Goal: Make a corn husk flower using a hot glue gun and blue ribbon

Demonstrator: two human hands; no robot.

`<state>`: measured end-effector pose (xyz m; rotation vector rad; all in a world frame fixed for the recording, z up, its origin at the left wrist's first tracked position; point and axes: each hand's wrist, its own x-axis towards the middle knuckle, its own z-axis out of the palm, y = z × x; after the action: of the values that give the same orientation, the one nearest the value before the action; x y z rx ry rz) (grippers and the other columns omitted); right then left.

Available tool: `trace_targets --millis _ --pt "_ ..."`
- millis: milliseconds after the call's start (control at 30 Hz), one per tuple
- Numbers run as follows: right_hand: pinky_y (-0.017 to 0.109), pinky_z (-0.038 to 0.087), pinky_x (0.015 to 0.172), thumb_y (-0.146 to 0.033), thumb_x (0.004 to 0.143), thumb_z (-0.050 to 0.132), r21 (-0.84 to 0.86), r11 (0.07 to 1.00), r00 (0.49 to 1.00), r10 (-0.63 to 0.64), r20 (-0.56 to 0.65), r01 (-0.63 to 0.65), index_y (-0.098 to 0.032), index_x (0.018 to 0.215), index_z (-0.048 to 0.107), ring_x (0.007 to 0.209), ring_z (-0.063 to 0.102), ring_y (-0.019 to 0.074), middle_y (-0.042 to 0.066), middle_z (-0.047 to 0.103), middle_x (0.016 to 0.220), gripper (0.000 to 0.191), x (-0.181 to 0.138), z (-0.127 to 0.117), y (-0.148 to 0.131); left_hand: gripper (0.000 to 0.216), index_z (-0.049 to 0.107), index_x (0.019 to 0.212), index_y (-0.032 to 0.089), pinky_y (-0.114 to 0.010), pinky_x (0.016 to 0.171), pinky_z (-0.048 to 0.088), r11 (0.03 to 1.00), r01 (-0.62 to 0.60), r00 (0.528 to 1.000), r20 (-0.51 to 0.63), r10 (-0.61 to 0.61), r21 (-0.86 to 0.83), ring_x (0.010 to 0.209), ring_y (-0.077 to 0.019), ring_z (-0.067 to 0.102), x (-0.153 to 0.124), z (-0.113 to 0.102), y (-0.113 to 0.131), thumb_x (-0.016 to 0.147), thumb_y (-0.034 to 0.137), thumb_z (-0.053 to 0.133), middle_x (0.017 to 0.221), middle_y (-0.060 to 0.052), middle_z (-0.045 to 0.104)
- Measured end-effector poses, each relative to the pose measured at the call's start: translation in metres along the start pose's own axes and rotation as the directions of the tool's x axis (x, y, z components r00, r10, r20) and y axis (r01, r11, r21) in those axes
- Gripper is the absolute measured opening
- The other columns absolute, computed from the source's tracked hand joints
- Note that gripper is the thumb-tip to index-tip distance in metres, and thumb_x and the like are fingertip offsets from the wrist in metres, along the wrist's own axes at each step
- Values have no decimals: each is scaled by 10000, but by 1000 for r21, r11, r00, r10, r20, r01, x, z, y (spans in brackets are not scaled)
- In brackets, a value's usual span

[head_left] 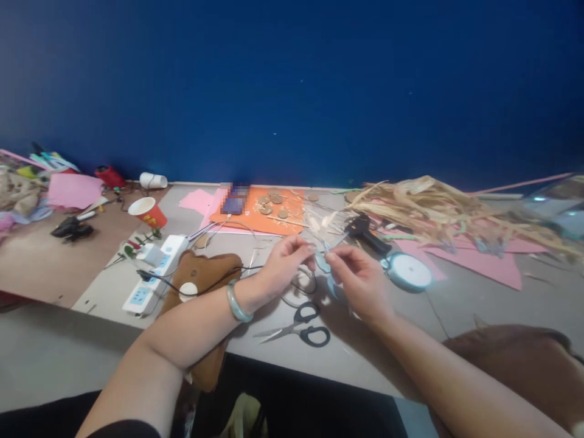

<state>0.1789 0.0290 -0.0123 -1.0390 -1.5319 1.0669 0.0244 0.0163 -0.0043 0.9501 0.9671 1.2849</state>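
Note:
My left hand (289,261) is raised over the table with thumb and fingers pinched together; whatever is between them is too small to make out. Close beside it, my right hand (360,283) pinches a thin light-blue ribbon (335,287), part of which hangs below the fingers. Pale dried husk pieces (322,224) show just beyond the fingertips; whether they are held or lying on the table I cannot tell. Below both hands lie black-handled scissors (303,328), slightly spread. A round, light-blue-rimmed spool or case (409,271) rests right of my right hand.
A white power strip (157,277) with cables and a brown pouch (182,304) lie at left. A red paper cup (148,213) stands behind them. Orange paper (289,226) carries small round pieces. A black glue gun (367,234) and a husk pile (424,207) occupy the right.

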Motion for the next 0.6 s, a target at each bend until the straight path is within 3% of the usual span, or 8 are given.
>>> trace_targets --millis 300,600 --pt "220 338 450 -373 790 667 -46 998 999 42 -29 -43 -179 753 606 453 412 92 -42 489 511 207 1 2 -1 236 479 755 176 -215 514 416 1000 25 996 90 -24 -17 504 -88 549 2 1 -6 843 385 545 610 34 535" --pt "207 322 441 -371 789 669 -70 996 997 58 -43 -61 -163 753 607 442 403 79 -47 478 486 220 0 2 -3 449 497 577 160 -224 494 393 986 2 992 122 -22 166 454 -83 488 -6 2 7 878 493 479 496 14 499"
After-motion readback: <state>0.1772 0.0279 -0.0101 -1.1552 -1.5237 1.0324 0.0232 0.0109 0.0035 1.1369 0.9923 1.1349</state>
